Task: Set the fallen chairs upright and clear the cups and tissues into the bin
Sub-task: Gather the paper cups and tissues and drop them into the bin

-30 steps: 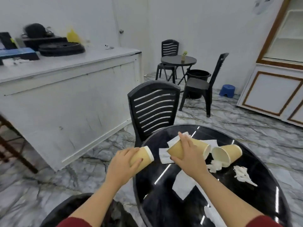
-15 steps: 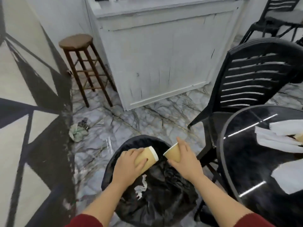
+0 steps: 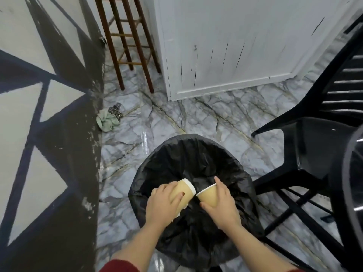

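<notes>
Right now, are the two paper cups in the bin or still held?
Still held. The left hand grips one cup, the right hand the other, both above the bin.

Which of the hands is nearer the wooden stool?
Left. The left hand, holding a cup over the bin, is on the side of the stool; the right hand, with its own cup, is nearer the black chair.
</notes>
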Demonstrator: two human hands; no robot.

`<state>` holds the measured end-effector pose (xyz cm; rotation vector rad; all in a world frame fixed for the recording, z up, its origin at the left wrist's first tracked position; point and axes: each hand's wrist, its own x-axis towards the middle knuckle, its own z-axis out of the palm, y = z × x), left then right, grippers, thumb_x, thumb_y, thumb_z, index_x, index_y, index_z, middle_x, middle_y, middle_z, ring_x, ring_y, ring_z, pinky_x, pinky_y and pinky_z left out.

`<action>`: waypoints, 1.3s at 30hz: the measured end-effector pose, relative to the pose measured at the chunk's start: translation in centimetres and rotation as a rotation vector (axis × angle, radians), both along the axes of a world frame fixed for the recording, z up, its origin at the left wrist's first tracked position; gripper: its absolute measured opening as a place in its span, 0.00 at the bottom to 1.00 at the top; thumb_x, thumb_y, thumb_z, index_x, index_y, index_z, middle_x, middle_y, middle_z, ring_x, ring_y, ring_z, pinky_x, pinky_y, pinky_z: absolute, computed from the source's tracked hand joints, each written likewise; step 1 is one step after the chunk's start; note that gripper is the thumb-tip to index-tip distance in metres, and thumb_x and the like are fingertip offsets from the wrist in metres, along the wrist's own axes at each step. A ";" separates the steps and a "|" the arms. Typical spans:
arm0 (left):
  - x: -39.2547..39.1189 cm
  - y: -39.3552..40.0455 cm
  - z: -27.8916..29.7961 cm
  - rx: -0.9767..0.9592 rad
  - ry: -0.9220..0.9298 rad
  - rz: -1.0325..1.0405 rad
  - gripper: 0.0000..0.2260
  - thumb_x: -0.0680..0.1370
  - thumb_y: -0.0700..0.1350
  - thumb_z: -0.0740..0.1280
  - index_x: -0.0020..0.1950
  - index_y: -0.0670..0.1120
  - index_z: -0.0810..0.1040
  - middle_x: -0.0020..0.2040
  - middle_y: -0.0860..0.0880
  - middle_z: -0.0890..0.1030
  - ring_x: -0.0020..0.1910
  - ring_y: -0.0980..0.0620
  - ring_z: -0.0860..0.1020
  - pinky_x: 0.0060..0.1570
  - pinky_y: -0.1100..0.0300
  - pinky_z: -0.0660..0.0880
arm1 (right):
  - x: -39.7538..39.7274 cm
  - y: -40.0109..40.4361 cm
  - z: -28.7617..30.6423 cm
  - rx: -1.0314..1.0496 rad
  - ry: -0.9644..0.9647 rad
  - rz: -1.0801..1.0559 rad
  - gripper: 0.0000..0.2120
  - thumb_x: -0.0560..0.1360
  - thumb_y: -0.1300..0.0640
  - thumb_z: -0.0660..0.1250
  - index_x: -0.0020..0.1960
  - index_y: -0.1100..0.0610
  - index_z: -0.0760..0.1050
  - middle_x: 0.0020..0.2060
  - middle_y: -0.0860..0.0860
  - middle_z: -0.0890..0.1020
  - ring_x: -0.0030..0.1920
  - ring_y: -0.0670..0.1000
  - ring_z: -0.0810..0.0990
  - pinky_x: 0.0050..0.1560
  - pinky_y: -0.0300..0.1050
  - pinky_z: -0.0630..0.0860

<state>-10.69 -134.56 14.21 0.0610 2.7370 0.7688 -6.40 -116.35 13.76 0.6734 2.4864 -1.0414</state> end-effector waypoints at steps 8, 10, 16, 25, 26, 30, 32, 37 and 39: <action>0.2 -0.1 -7.0 0.031 -0.080 0.051 0.28 0.76 0.59 0.60 0.74 0.59 0.54 0.76 0.53 0.56 0.74 0.53 0.57 0.72 0.46 0.55 | -0.3 0.0 -6.8 0.016 -0.037 0.129 0.48 0.69 0.40 0.69 0.74 0.40 0.38 0.77 0.43 0.41 0.77 0.52 0.43 0.72 0.63 0.52; 0.6 0.1 -7.2 0.049 -0.095 0.036 0.28 0.76 0.59 0.60 0.73 0.60 0.54 0.76 0.53 0.55 0.74 0.53 0.56 0.73 0.47 0.54 | 0.0 0.3 -7.0 0.022 -0.020 0.165 0.46 0.70 0.41 0.67 0.74 0.41 0.38 0.77 0.44 0.41 0.77 0.50 0.42 0.73 0.61 0.51; 0.4 1.9 -2.8 0.099 -0.091 -0.020 0.26 0.76 0.59 0.60 0.72 0.59 0.58 0.76 0.53 0.57 0.73 0.53 0.58 0.72 0.51 0.55 | 0.1 2.1 -2.5 0.039 0.051 0.196 0.42 0.73 0.44 0.65 0.75 0.43 0.39 0.76 0.43 0.40 0.77 0.50 0.44 0.74 0.56 0.52; -3.5 9.9 12.0 0.226 0.101 -0.241 0.23 0.77 0.55 0.62 0.71 0.58 0.63 0.75 0.52 0.60 0.73 0.53 0.58 0.72 0.51 0.57 | -1.5 8.0 13.1 0.134 0.246 0.146 0.37 0.75 0.44 0.62 0.76 0.43 0.42 0.77 0.43 0.43 0.76 0.48 0.46 0.74 0.56 0.52; -3.9 11.1 13.7 0.240 0.121 -0.273 0.23 0.77 0.55 0.62 0.71 0.58 0.62 0.75 0.52 0.60 0.74 0.53 0.57 0.71 0.52 0.57 | -1.5 8.9 14.9 0.149 0.267 0.133 0.37 0.75 0.43 0.61 0.75 0.44 0.43 0.77 0.43 0.43 0.76 0.48 0.46 0.74 0.56 0.52; -4.6 16.5 19.2 0.323 0.175 -0.424 0.23 0.76 0.56 0.62 0.71 0.60 0.62 0.75 0.51 0.60 0.74 0.53 0.57 0.70 0.53 0.59 | -0.5 13.2 20.9 0.233 0.382 0.028 0.36 0.74 0.43 0.63 0.75 0.45 0.47 0.77 0.45 0.47 0.76 0.49 0.50 0.74 0.55 0.56; -4.4 19.3 21.6 0.365 0.195 -0.497 0.23 0.76 0.57 0.62 0.70 0.60 0.62 0.75 0.52 0.59 0.73 0.53 0.58 0.70 0.53 0.60 | 0.8 15.6 23.5 0.289 0.423 -0.049 0.37 0.74 0.43 0.64 0.75 0.46 0.48 0.77 0.45 0.49 0.76 0.48 0.51 0.74 0.53 0.57; -2.2 26.2 25.7 0.433 0.267 -0.685 0.22 0.77 0.55 0.62 0.70 0.59 0.63 0.75 0.52 0.59 0.74 0.54 0.56 0.70 0.56 0.56 | 5.9 21.5 27.4 0.386 0.463 -0.250 0.36 0.74 0.43 0.64 0.75 0.46 0.50 0.77 0.45 0.50 0.76 0.49 0.52 0.73 0.53 0.59; -0.8 28.8 26.8 0.456 0.283 -0.756 0.22 0.77 0.55 0.62 0.70 0.58 0.63 0.74 0.52 0.60 0.73 0.55 0.57 0.69 0.59 0.54 | 8.2 23.6 28.2 0.401 0.456 -0.326 0.36 0.74 0.43 0.64 0.75 0.46 0.50 0.77 0.45 0.50 0.76 0.49 0.53 0.72 0.54 0.61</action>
